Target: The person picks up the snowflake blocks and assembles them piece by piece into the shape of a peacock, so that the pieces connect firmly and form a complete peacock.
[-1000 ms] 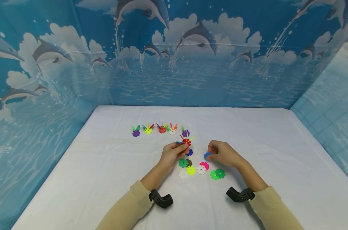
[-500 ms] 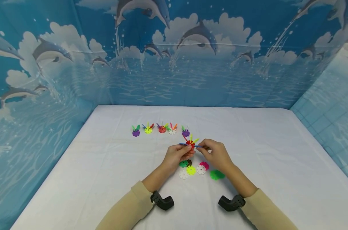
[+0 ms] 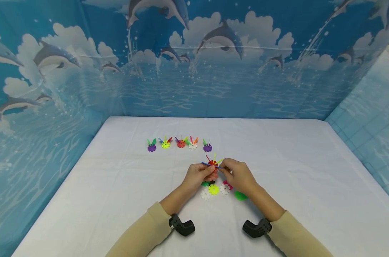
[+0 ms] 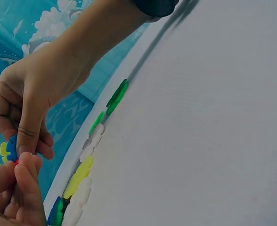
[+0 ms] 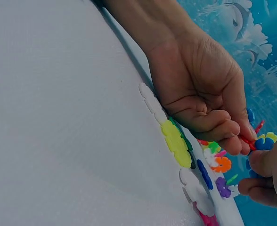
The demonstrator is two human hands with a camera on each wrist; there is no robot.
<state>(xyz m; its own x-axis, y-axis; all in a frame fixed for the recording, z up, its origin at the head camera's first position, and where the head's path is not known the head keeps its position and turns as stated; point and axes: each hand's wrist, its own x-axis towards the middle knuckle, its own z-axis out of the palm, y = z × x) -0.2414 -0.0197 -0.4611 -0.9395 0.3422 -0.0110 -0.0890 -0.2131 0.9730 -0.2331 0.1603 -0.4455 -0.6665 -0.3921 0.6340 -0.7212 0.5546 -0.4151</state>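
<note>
Dolphins leap across the blue backdrop [image 3: 194,91] behind a white table [image 3: 85,200]. Over the table's middle, between my hands, is the red disc [image 3: 213,164]. My left hand [image 3: 198,175] pinches it, thumb on the near side, with only the disc between thumb and fingers. My right hand [image 3: 240,175] has thumb and fingertips closed on a blue disc [image 4: 11,148], brought against the red disc's right rim; I cannot tell how deep it sits. Around the rest of that rim, a second blue [image 3: 204,163] juts out on the left, while a small red [image 3: 208,157] and two yellows [image 3: 215,156] fan out on the far side.

Nearer my body, loose discs lie on the table. One green disc [image 3: 205,184] and a dark disc [image 3: 212,182] are partly hidden by my left hand. Just beside them is a yellow disc [image 3: 213,189], with a white disc [image 3: 205,194] to its left. To the right, another white [image 3: 224,189] laps over a pink disc [image 3: 228,185]. Farther right, by my right wrist, is a green pair [image 4: 117,94], overlapping.

Beyond my hands, five pieces [image 3: 165,144] sit in a row, discs sticking up from each. Tan sleeves [image 3: 141,228] cover my forearms.
</note>
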